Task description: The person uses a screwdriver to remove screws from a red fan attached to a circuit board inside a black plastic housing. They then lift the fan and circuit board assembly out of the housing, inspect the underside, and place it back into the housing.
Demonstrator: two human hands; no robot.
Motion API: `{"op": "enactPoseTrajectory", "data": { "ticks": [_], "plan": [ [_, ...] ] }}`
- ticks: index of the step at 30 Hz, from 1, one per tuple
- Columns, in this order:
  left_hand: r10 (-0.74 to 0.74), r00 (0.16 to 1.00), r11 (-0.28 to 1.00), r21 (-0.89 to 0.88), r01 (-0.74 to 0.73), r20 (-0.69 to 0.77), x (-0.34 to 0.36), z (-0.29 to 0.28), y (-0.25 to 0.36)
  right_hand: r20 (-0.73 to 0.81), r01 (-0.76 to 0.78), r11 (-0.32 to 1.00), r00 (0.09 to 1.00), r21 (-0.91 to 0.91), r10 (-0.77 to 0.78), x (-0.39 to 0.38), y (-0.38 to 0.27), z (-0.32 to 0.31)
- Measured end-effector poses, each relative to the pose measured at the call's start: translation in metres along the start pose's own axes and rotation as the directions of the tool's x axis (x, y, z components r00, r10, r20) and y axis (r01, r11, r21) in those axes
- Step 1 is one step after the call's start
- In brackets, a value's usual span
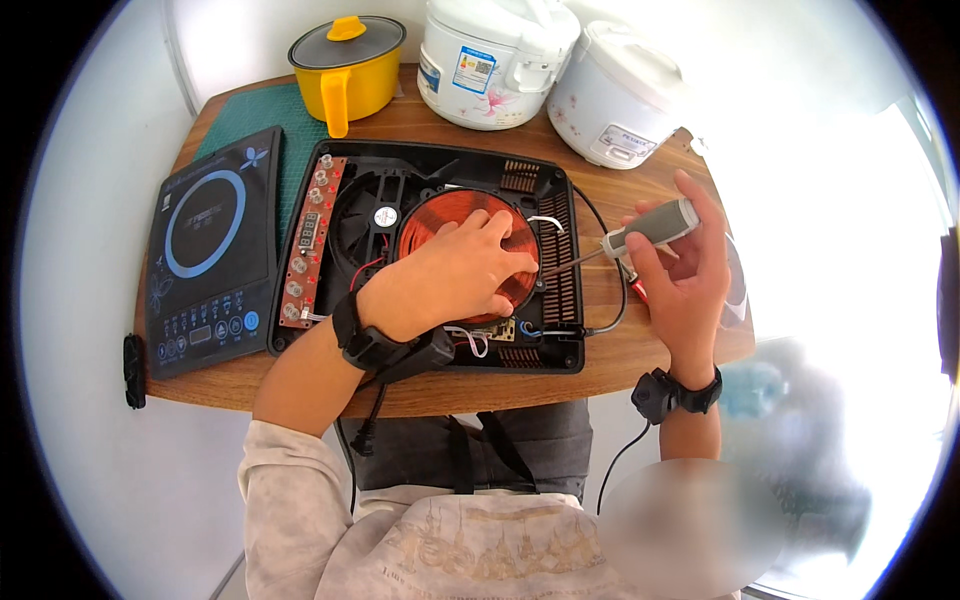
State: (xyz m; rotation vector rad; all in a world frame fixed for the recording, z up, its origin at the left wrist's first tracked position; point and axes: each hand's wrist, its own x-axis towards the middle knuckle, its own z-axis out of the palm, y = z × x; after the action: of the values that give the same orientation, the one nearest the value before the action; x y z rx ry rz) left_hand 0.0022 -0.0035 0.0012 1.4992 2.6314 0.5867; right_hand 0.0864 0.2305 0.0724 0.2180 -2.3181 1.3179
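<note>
Screwdriver (655, 226) sits in half-curled right fingers (711, 215), shaft slanting down-left toward right edge of coil (424, 220), inside hob base (430, 160) on counter (640, 190), where left fingers (519, 263) rest loosely spread, gripping nothing visible.

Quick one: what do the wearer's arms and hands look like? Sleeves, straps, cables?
Left hand and right hand: both bare, no gloves. Each wrist has a black strap with a chunky black module; a thin black cable trails from the right one. Left sleeve: pale beige, mottled, ending near the elbow. Right sleeve: hidden by a blurred patch.
</note>
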Motion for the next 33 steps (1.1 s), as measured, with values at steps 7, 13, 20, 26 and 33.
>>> {"op": "enactPoseTrajectory", "data": {
  "ticks": [7, 13, 20, 26, 33],
  "plan": [
    [-0.01, 1.0, 1.0, 0.014, 0.009, 0.014, 0.001, -0.001, 0.002, -0.035, -0.042, 0.999, 0.998, 0.024, 0.042, 0.004, 0.009, 0.0],
    [-0.02, 0.999, 1.0, 0.024, 0.02, 0.028, 0.001, -0.003, 0.003, -0.078, -0.068, 0.994, 0.995, -0.083, 0.062, 0.005, 0.008, -0.001],
    [-0.017, 0.999, 0.999, 0.028, 0.017, 0.029, 0.002, -0.002, 0.002, -0.168, -0.046, 0.996, 0.985, -0.077, 0.032, 0.01, 0.011, -0.001],
    [-0.016, 0.999, 1.0, 0.02, 0.016, 0.028, 0.001, -0.003, 0.002, -0.163, -0.132, 0.985, 0.98, -0.111, 0.113, 0.016, 0.004, 0.002],
    [-0.027, 0.999, 1.0, 0.012, 0.027, 0.037, 0.001, -0.004, 0.003, -0.17, -0.107, 0.986, 0.982, -0.13, 0.084, 0.019, 0.01, 0.003]
  ]
}}
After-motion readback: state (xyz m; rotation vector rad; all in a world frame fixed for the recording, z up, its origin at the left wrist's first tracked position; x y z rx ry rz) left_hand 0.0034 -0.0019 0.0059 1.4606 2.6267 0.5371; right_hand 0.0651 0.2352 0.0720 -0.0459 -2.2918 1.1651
